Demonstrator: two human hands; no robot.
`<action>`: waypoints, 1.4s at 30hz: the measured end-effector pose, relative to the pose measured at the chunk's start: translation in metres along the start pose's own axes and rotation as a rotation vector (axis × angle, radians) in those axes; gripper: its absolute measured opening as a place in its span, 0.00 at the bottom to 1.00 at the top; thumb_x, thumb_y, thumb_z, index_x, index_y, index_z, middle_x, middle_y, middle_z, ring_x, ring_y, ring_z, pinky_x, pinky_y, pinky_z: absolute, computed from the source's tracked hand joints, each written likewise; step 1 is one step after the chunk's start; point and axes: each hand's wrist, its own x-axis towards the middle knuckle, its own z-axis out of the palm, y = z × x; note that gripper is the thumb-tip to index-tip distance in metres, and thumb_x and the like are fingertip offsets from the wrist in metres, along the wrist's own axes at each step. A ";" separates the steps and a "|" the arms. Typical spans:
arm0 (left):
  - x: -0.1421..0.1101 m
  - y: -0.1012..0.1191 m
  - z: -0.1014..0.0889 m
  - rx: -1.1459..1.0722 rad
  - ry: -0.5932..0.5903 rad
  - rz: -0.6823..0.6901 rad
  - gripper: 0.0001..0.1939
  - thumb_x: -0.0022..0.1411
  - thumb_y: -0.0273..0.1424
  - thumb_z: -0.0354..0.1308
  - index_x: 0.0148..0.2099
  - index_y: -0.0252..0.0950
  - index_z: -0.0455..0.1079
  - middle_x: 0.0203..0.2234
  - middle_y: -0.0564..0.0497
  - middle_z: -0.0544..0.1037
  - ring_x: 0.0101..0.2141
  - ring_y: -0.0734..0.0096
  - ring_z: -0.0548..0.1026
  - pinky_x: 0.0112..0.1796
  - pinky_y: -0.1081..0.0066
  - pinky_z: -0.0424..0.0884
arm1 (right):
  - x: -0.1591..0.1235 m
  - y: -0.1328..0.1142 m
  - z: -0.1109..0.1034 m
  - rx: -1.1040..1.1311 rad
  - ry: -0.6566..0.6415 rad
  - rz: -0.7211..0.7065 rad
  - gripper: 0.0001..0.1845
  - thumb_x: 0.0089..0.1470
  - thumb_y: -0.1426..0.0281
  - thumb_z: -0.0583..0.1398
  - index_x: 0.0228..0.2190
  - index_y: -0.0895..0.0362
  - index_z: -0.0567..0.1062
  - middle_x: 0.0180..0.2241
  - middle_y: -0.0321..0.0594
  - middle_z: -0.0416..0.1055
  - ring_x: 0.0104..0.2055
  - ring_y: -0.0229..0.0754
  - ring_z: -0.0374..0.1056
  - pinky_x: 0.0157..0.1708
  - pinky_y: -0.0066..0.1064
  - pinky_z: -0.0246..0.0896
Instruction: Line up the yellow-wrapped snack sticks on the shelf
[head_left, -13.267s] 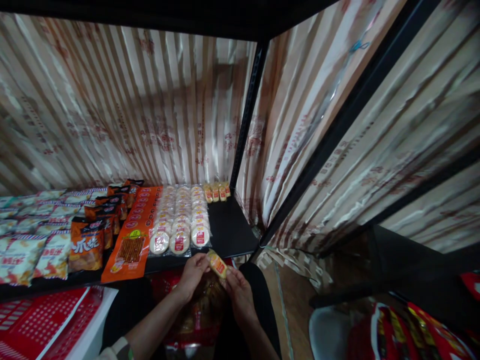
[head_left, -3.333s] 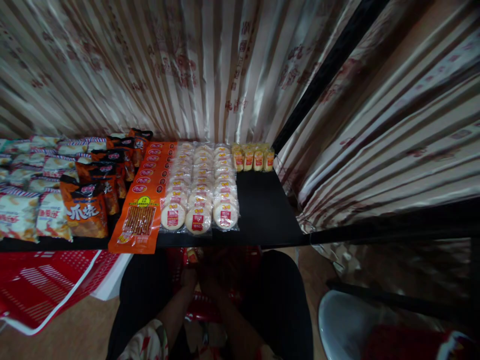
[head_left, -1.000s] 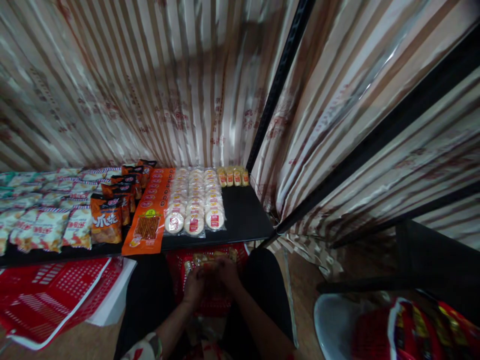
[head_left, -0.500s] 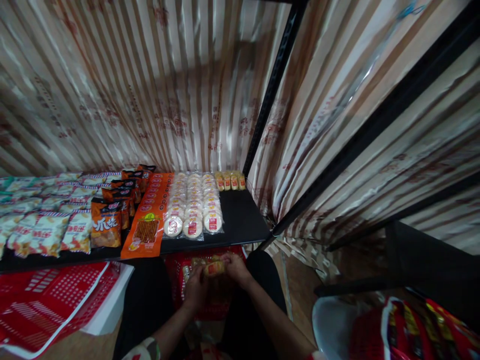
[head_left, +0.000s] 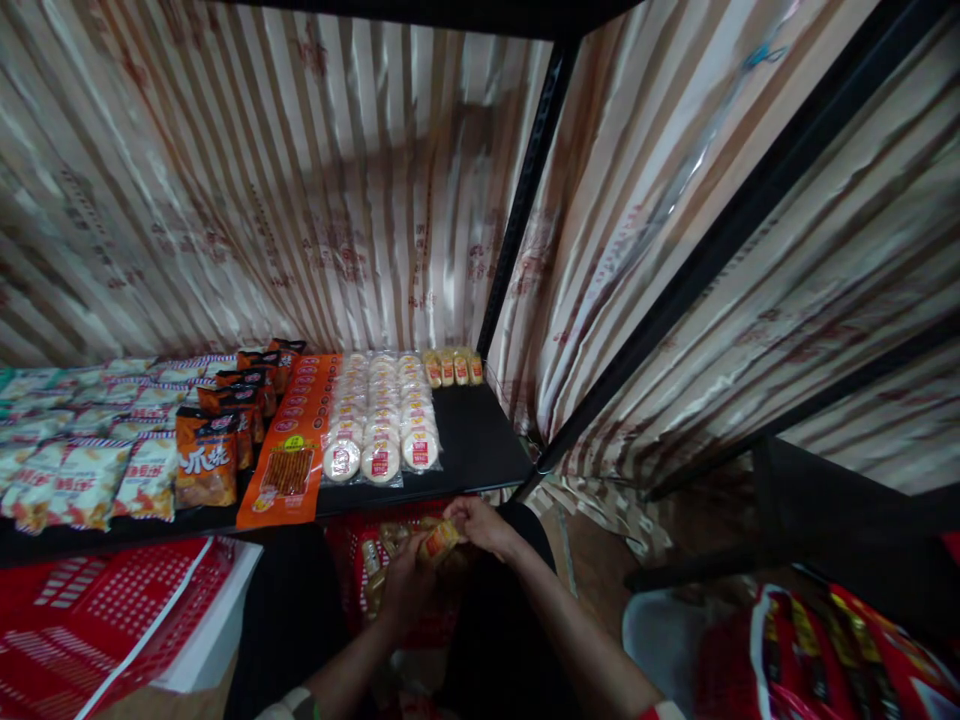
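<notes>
My left hand [head_left: 407,582] is closed around a small yellow snack packet [head_left: 440,541] with a red-orange label. The fingers of my right hand [head_left: 481,526] pinch the packet's far right end. Both hands are over a red basket [head_left: 341,535] between my knees, where several similar wrapped snacks [head_left: 373,562] lie, partly hidden by my left hand. At the back right of the black shelf [head_left: 480,430], a short row of matching yellow packets [head_left: 454,369] stands beside rows of round white crackers [head_left: 381,460] in clear wrappers.
Left of the crackers lie a long orange snack bag [head_left: 289,440], orange-and-black bags [head_left: 206,460] and many pale bags [head_left: 90,480]. A black post [head_left: 525,210] rises at the shelf's back corner. Another red basket [head_left: 112,620] is at lower left; red packages [head_left: 832,650] are at lower right.
The packet has turned from nearly level to tilted, its right end up. My right hand has shifted slightly to the right, and the camera view has moved a little.
</notes>
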 end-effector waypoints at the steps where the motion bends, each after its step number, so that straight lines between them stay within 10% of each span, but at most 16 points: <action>1: -0.001 0.003 -0.001 -0.001 -0.002 -0.004 0.22 0.49 0.22 0.47 0.49 0.34 0.65 0.46 0.46 0.73 0.47 0.70 0.69 0.49 0.74 0.62 | -0.001 -0.003 -0.002 0.001 -0.015 -0.004 0.13 0.36 0.82 0.53 0.25 0.60 0.73 0.16 0.28 0.61 0.18 0.28 0.56 0.19 0.20 0.49; 15: -0.001 0.019 0.002 -0.085 0.027 0.088 0.18 0.52 0.32 0.49 0.46 0.36 0.65 0.42 0.47 0.74 0.43 0.66 0.71 0.45 0.70 0.65 | -0.011 -0.031 -0.022 0.044 0.032 -0.072 0.08 0.42 0.72 0.56 0.29 0.58 0.73 0.18 0.29 0.64 0.19 0.29 0.56 0.21 0.22 0.50; 26: 0.014 0.047 0.001 -0.232 0.130 0.044 0.14 0.52 0.32 0.48 0.42 0.34 0.63 0.33 0.47 0.75 0.30 0.70 0.73 0.33 0.71 0.68 | -0.010 -0.036 -0.022 0.421 0.193 -0.221 0.27 0.38 0.48 0.60 0.33 0.57 0.71 0.28 0.36 0.70 0.34 0.38 0.68 0.38 0.30 0.63; 42: 0.040 0.065 0.009 -0.189 0.200 0.054 0.08 0.54 0.31 0.50 0.38 0.36 0.60 0.31 0.51 0.72 0.29 0.74 0.70 0.32 0.75 0.67 | -0.012 -0.020 -0.016 0.288 0.321 -0.345 0.20 0.41 0.55 0.60 0.32 0.58 0.71 0.29 0.41 0.72 0.32 0.41 0.69 0.36 0.32 0.65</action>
